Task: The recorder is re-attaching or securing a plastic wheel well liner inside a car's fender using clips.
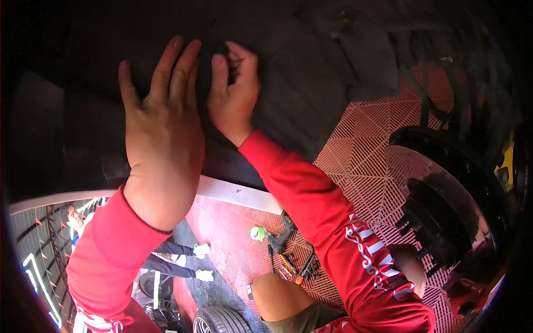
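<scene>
Both my arms, in red sleeves, reach up into a dark wheel well. My left hand (162, 130) lies against or just in front of the black wheel-arch liner (300, 94), its fingers stretched and spread. Close beside it, my right hand (236, 91) has its thumb raised and its fingers curled near the same liner. Whatever sits between those fingers, if anything, is too dark to make out. Below my hands runs the pale fender edge (239, 194).
A brake disc (438, 194) and hub stand at the right. Red grid flooring (366, 144) holds a cordless power tool (284, 236), a green-and-white round container (257, 233) and several hand tools (302, 266). A tire (222, 321) lies at the bottom; another person (72, 216) is at the left.
</scene>
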A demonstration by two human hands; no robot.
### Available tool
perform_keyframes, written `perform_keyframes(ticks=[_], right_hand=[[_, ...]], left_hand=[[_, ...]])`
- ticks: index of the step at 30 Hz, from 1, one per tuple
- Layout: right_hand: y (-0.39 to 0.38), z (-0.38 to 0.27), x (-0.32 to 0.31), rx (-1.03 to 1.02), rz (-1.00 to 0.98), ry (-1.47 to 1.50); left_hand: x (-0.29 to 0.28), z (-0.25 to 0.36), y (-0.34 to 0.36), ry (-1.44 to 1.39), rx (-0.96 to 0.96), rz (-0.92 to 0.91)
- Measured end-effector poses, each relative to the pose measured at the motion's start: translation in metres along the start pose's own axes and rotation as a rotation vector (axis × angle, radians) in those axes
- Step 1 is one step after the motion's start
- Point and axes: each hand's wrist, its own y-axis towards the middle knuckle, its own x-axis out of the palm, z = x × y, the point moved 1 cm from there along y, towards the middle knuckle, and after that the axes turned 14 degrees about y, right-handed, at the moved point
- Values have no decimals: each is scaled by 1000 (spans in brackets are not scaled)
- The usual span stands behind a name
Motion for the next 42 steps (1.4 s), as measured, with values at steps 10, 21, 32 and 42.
perform_keyframes(ticks=[10,21,32,42], right_hand=[[47,-8,-9,-141,-19,-21],[73,-8,-19,-418,-243,-183],[67,-18,-21,-402,-267,-266],[68,-12,-19,-400,-217,-222]], left_hand=[[-1,-1,-2,10,38,-14],[2,-6,0,37,32,43],[3,-3,1,12,37,-53],[-19,10,10,242,49,-259]])
